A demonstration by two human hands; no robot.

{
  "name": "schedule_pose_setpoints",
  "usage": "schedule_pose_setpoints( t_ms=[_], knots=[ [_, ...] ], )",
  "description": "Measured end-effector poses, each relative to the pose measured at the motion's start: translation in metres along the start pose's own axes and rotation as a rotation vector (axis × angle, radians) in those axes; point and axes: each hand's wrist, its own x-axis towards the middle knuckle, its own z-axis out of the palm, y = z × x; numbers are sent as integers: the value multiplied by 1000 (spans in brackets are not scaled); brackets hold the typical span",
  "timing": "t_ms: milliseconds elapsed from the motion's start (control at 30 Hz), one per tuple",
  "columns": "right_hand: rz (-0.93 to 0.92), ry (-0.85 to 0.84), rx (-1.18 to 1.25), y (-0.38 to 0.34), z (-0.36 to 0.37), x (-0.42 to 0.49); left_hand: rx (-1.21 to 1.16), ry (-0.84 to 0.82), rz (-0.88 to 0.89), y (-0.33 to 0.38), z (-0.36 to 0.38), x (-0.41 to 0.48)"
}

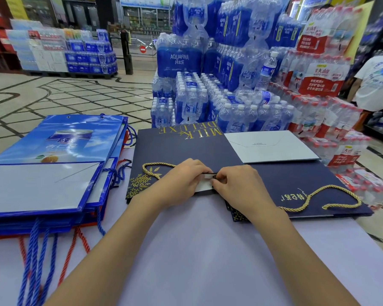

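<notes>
Far left of frame: stack of flat blue gift bags [53, 164] on the pale lilac table [197, 250]. Their blue rope handles [34, 261] trail toward the bottom left corner, w/ orange-red rope handles [69, 259] just beside them.

Center: navy MILK DELUXE bag [177, 149] lies flat, gold lettering upside down to me, bottom end pointing away. Its gold cord handle [155, 167] loops out just left of my knuckles.

My left hand [179, 184] sits on the bag's near end, fingers curled, pinching a white strip [205, 184] at the bag's edge. My right hand [237, 186] meets it from the other side, thumb & fingertips nipped on the same strip, so both hands grip it, nearly touching each other. Can't tell if the strip is the bag's lining or a separate card.

Right of center: second navy bag [307, 180] lies flat, partly under my right wrist, w/ a long gold cord [318, 199] snaking across it. A white folded base panel [270, 146] shows at its far end.

Behind the table, upper center: shrink-wrapped Aquafina water packs [179, 60], stacked high. Upper right: red-label water packs [323, 80]. Right edge: a person in a white T-shirt [376, 85], back to me.
</notes>
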Motion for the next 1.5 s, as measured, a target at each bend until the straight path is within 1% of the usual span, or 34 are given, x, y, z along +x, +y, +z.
schedule_pose_setpoints(
  t_ms=[100,233,467,567,700,800,867,967,1033,1100,1167,1200,1267,1367,1500],
  knots=[
    [-39,-23,-50,-2,2,-1,69,-3,15,0,3,-1],
    [-77,-79,-55,0,-2,0,126,-18,-9,1,5,0],
    [-109,-68,15,2,0,0,118,-34,-123,6,2,5],
    [-114,-43,85,5,-1,-1,96,-29,-138,5,2,4],
    [-138,-75,111,9,-3,0,80,-37,-139,5,1,3],
    [-105,-134,164,10,-8,-1,86,-38,-151,3,0,3],
    [-67,-144,208,11,-10,-1,74,-36,-150,0,-1,1],
    [-41,-131,233,10,-9,1,42,-38,-127,0,-1,0],
    [-57,-94,197,10,-10,1,-16,-8,-132,-2,-2,-1],
    [-107,21,94,11,-12,1,-68,10,-130,-4,-3,-2],
    [-145,109,66,15,-14,1,-92,5,-130,-6,-2,-3],
    [-156,106,87,18,-13,2,-101,2,-131,-6,-1,-4],
    [-186,36,126,22,-10,4,-124,0,-137,-7,-1,-4],
    [-217,-47,84,25,-6,5,-155,-9,-146,-6,-1,-4],
    [-219,-105,45,25,-6,5,-152,-20,-180,-4,-3,-4]
  ],
)
